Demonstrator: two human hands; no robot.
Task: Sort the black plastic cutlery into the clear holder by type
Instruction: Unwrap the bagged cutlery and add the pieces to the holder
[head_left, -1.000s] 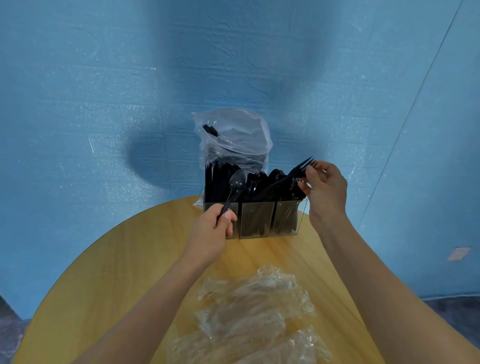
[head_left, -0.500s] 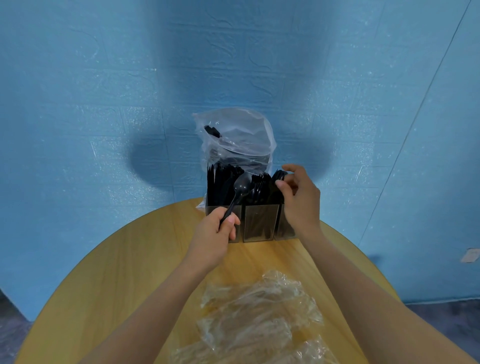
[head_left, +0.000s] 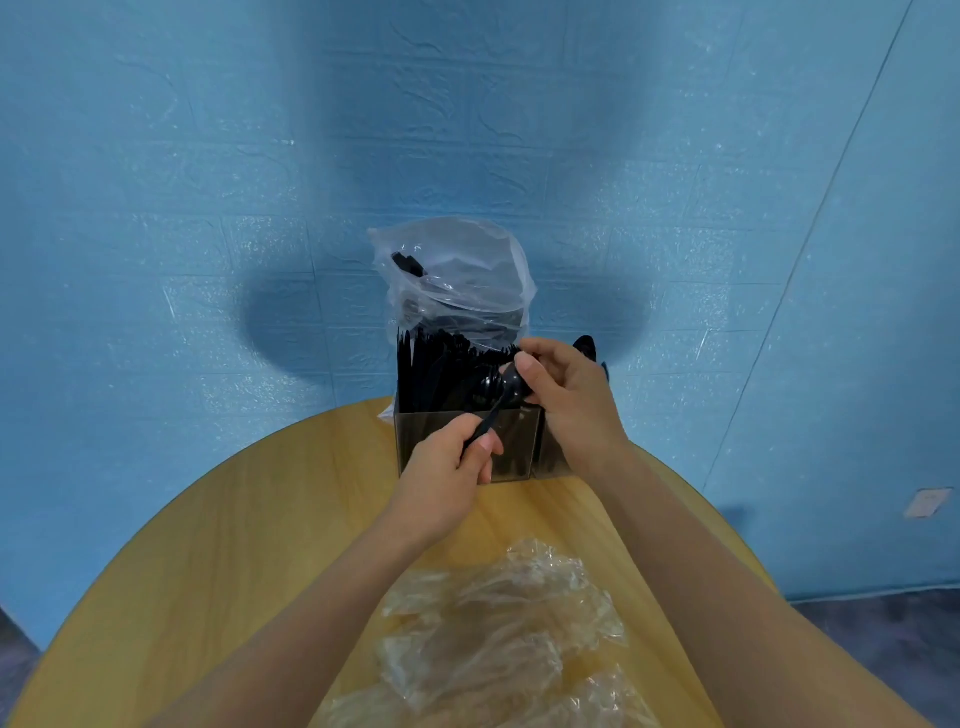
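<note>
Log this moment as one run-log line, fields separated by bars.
left hand grips spoon handle | right hand at spoon bowl over clear holder | spoon not yet slotted

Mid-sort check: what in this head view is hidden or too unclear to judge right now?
Head view only:
- Right compartment of the clear holder: covered by the right hand.
- Whether the right hand's thumb and fingers pinch the spoon bowl or only touch it: too dark and blurred.
- Spoon handle end: buried in the left hand.
- Cutlery types per compartment: a black mass, unreadable.
- Plastic bag contents: blurred by film.
- Wrappers: cut off by the bottom edge.
</note>
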